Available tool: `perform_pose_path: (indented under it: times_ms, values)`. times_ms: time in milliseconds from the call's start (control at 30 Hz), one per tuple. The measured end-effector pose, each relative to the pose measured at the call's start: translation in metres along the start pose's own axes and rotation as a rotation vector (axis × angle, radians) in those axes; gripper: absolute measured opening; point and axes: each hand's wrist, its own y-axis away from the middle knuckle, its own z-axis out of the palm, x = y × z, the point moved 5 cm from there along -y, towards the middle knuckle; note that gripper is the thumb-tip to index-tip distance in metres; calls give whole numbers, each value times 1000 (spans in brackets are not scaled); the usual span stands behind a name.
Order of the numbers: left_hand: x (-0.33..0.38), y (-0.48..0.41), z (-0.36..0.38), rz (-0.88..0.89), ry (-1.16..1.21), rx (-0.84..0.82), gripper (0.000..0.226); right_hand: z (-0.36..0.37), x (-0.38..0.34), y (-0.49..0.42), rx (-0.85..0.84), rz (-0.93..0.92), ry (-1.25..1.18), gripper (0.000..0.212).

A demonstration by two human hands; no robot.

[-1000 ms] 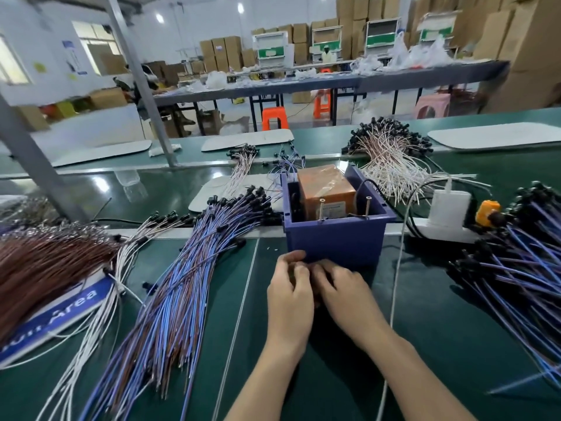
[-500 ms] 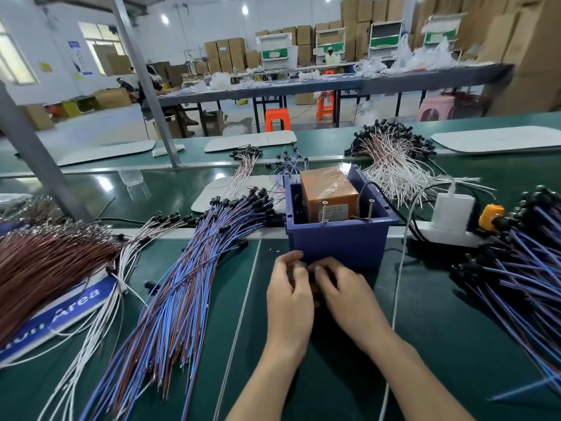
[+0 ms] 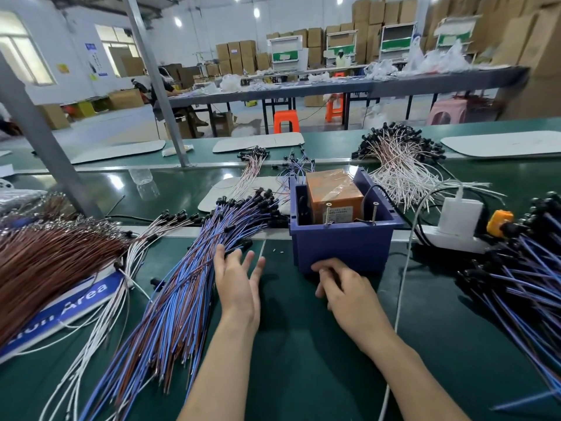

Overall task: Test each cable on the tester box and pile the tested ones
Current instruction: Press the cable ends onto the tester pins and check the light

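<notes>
The tester box (image 3: 343, 247) is a purple plastic bin holding an orange unit, with two screws standing at its front rim. My left hand (image 3: 236, 284) lies with spread, straight fingers at the right edge of a big pile of blue and brown cables (image 3: 188, 287), touching it. My right hand (image 3: 346, 287) rests with curled fingers on the mat against the box's front wall; what it holds, if anything, is hidden. Another pile of blue cables (image 3: 522, 281) lies to the right.
Brown wires (image 3: 45, 262) and white cables (image 3: 100, 323) lie at the left over a blue sign. A white power strip (image 3: 455, 235) with an orange plug sits right of the box. More white cables (image 3: 403, 168) lie behind. A steel post (image 3: 39, 141) rises at left.
My left hand has left the spot in front of the box, moved left and opened its fingers at the blue and brown pile. My right hand stays at the box's front.
</notes>
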Motion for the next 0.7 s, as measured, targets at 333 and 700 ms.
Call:
perform_pose_path:
  times_ms: [333,700]
  values:
    - [-5,-3,-2,70,-109,84,44,-2,1,1,-1,2,-31,21]
    - [32,72,26,830,-560,2,36,-9,-18,11,185,-187,-77,41]
